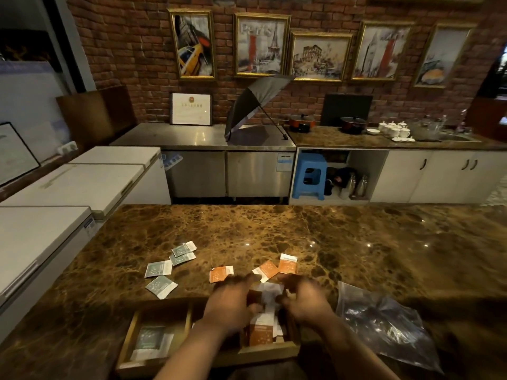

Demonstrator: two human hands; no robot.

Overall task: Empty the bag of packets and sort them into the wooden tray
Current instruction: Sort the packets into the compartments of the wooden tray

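Both hands are hovering close together over the right compartment of the wooden tray [277, 349]; the left hand [233, 303] is reaching forward with fingers stretched toward the counter, and the right hand [304, 300] is curling beside it; both are blurred, a pale packet [270, 293] is showing between them, and I cannot tell whether either hand is actually gripping it; below them orange packets [260, 333] are standing in that right compartment, while a green packet [149, 341] is lying in the left compartment; the tray is sitting at the near edge of the brown marble counter [356, 237]; just beyond the fingertips three loose orange packets [286, 263] are lying on the marble, one of them partly under the left fingers; further left, four loose green packets [162, 285] are resting in a scattered cluster; their printing is too small to read; to the right of the right forearm the clear plastic bag [384, 325] is lying flat and crumpled on the counter; across the room a dark open umbrella [255, 105] is sitting on a steel worktop, and on the brick wall a framed picture [260, 46] is showing the word "Paris".
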